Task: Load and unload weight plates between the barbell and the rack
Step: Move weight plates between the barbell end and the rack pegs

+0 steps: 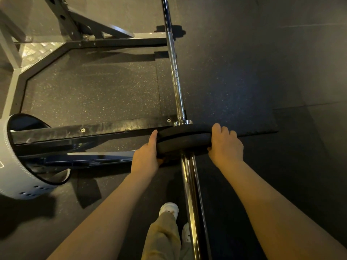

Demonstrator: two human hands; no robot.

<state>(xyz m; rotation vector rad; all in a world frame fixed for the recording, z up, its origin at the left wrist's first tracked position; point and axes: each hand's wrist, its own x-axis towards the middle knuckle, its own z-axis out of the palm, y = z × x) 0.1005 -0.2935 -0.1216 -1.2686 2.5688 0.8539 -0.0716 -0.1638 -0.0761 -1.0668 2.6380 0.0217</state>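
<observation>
Hands: left (pixel 145 156) and right (pixel 225 145) gripping weight plate (pixel 184 136) rim at opposite sides | plate seated on barbell (pixel 189 184) sleeve | likely heavy, rigid; hold rim edges

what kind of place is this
Most likely a gym's weight area. A steel barbell carries a black weight plate gripped by both hands, a metal rack stands beside it, and the floor is dark speckled rubber matting.

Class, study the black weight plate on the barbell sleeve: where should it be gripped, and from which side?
Grip the weight plate by its rounded outer rim, one hand at each opposite edge, as the left hand and right hand do; the barbell fills its centre hole.
</observation>
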